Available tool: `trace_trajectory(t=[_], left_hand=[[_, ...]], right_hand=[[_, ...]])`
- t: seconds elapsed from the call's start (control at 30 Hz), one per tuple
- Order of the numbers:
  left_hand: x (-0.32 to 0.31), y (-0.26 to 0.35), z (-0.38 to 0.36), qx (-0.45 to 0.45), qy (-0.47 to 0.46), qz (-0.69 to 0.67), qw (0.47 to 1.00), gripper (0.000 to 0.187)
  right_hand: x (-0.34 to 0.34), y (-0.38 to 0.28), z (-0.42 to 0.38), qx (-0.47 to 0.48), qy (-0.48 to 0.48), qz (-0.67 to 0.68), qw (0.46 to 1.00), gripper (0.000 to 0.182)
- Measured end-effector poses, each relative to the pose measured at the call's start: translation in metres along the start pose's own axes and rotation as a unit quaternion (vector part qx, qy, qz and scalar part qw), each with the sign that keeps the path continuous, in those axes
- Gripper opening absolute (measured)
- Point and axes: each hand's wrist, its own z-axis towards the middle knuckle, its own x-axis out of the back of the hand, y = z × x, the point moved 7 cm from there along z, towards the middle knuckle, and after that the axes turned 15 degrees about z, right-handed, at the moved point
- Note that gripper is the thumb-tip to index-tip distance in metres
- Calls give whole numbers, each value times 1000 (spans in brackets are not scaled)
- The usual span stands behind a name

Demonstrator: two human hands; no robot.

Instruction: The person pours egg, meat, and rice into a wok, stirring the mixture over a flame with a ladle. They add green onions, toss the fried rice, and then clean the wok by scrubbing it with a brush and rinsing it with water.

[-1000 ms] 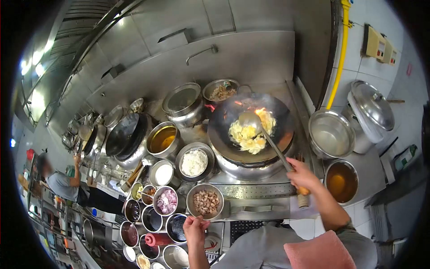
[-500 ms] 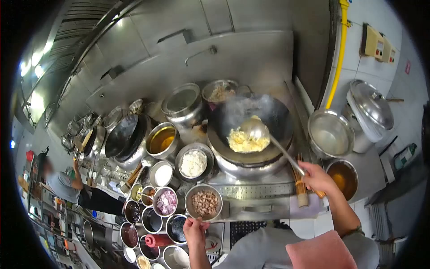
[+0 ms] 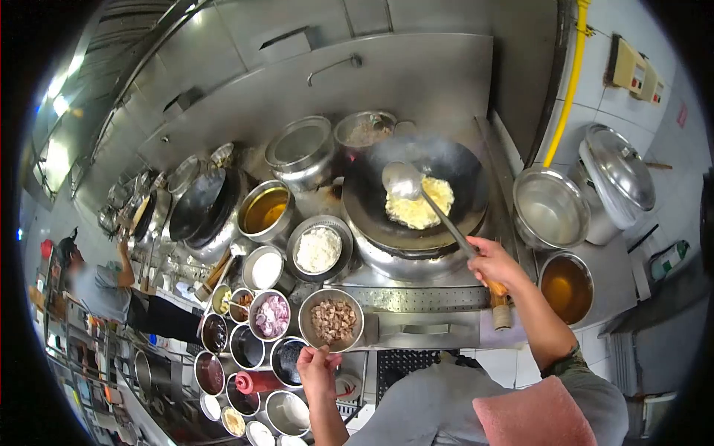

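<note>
My right hand (image 3: 492, 264) is closed around the handle of a long metal ladle (image 3: 443, 215). The ladle's round head rests at the left edge of a yellow egg layer (image 3: 424, 204) inside the dark, steaming wok (image 3: 372, 227). My left hand (image 3: 318, 369) is low in the view, its fingers pinched at the near rim of a metal bowl (image 3: 303, 318). Small brown meat pieces (image 3: 332, 321) lie in that bowl. Just beyond it stands a bowl of white rice (image 3: 319, 249), with chopped purple onion (image 3: 272, 316) in a bowl to its left.
A pot of amber liquid (image 3: 266, 210) stands left of the wok. At the right are an empty-looking steel pot (image 3: 550, 208) and a pot of brown liquid (image 3: 567, 290). Several sauce containers and a red bottle (image 3: 256, 382) sit lower left. Another person (image 3: 104, 293) stands far left.
The ladle head has moved left and up across the wok, and my right hand has moved left with it. The egg now lies flatter and rounder. My view has shifted slightly.
</note>
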Motion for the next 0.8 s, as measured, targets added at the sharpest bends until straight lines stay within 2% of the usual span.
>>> trace_trajectory(t=[0.13, 0.17, 0.27, 0.33, 0.4, 0.5, 0.63, 0.67, 0.73, 0.8], left_hand=[[26, -10, -7, 7, 44, -16, 999, 16], [30, -13, -8, 11, 47, -27, 998, 15], [32, -18, -2, 18, 41, -15, 999, 15], [34, -22, 2, 10, 25, -18, 999, 14], [29, -13, 4, -7, 20, -6, 1000, 14], [25, -8, 0, -6, 43, -8, 999, 14], [18, -14, 1, 13, 30, 4, 999, 15], [15, -14, 0, 12, 23, 4, 1000, 15], [13, -12, 2, 7, 8, 7, 1000, 16], [14, -12, 3, 3, 16, 13, 1000, 17]], right_hand=[[39, -12, -35, -10, 64, -44, 997, 75], [42, -14, -28, 13, 66, -68, 995, 75], [13, -14, 6, 53, 61, -96, 992, 74], [-7, -5, 14, 38, 4, -41, 998, 74], [0, -4, -19, -22, -5, 8, 1000, 73], [38, -13, -49, -51, 30, -81, 995, 69], [22, -6, -14, 65, 89, -163, 980, 70], [14, -3, -14, 36, 69, -181, 980, 71], [17, -2, -40, -7, 29, -73, 997, 70], [47, -4, -63, -28, 26, -86, 996, 70]])
